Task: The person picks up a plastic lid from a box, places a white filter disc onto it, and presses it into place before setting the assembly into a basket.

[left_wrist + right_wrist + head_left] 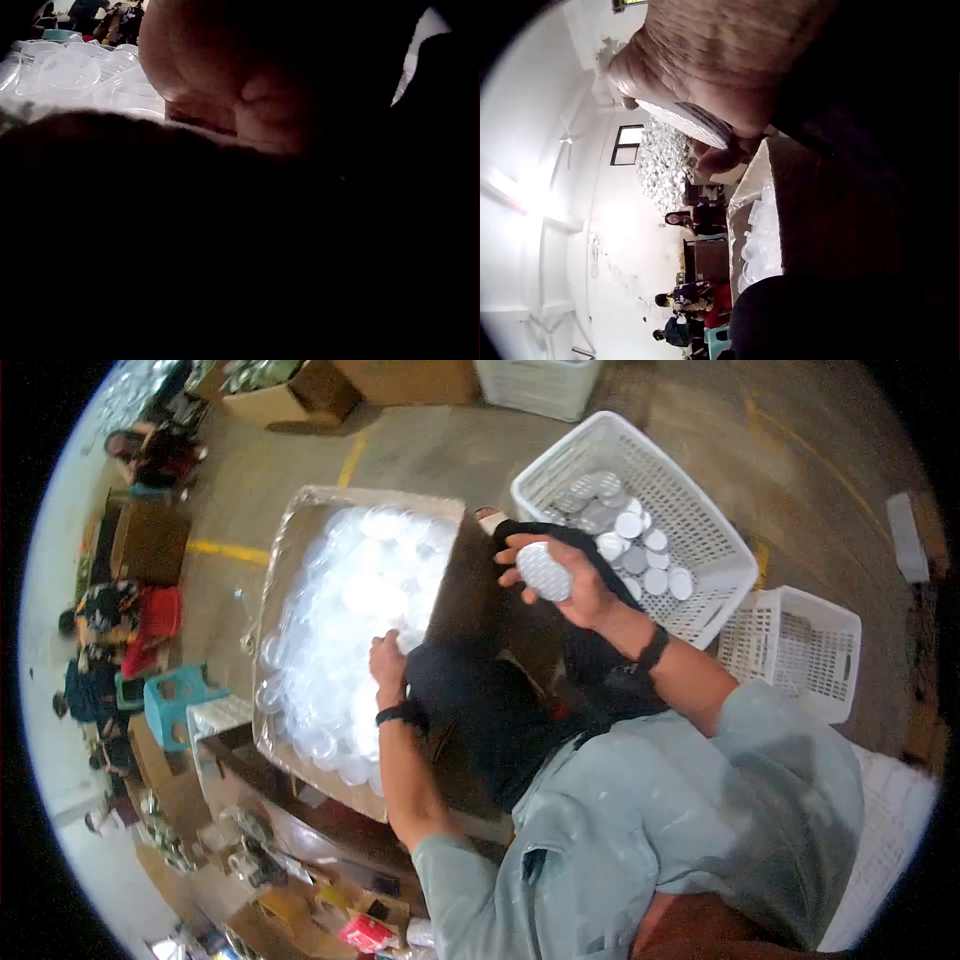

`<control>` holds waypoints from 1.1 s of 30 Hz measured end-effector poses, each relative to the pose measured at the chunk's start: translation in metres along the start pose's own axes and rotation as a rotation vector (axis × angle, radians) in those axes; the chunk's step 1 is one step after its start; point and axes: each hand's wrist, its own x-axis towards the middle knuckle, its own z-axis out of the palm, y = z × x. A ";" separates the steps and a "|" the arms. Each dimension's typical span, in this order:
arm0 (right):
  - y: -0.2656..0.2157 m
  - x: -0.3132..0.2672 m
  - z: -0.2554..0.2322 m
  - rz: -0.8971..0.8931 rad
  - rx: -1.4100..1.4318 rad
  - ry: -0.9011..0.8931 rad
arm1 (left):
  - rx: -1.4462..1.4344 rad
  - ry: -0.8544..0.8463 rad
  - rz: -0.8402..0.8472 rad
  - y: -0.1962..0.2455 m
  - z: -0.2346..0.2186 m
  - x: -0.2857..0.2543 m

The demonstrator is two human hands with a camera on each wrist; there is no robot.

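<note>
In the head view, the right hand (585,592) holds a round white textured disc (543,571) between thumb and fingers, above the person's leg and beside a white basket (700,510). The right wrist view shows that disc (686,121) edge-on in the hand (720,64). At the right side of a carton (290,760) full of clear round plastic pieces (350,590), the left hand (388,665) is bent inward; its fingertips and anything in them are unclear. In the left wrist view, the dark left hand (217,75) hides its fingers, with clear pieces (71,71) behind.
White discs (655,560) lie inside the basket, and a second white basket (800,650) stands beside it. Teal stool (180,700) and seated people (95,690) are at the left. A cluttered bench (300,900) runs below the carton; more cartons (285,395) stand at the top.
</note>
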 end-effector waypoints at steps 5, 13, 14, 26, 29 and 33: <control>-0.001 0.000 0.000 0.028 0.010 -0.014 | -0.012 0.073 0.119 0.016 -0.022 -0.008; 0.002 -0.001 -0.003 0.093 0.070 -0.019 | -0.174 -0.065 0.157 -0.009 -0.043 -0.026; 0.001 -0.001 -0.003 0.087 0.073 -0.018 | -0.170 -0.065 0.162 -0.008 -0.045 -0.028; 0.004 -0.001 0.001 0.115 0.044 -0.009 | -0.849 0.012 -0.067 0.092 -0.139 -0.043; 0.006 -0.002 0.004 0.115 -0.093 0.008 | -0.867 0.124 0.069 0.129 -0.148 -0.044; 0.009 -0.003 0.011 0.088 -0.323 0.029 | -0.793 0.220 0.299 0.185 -0.139 -0.058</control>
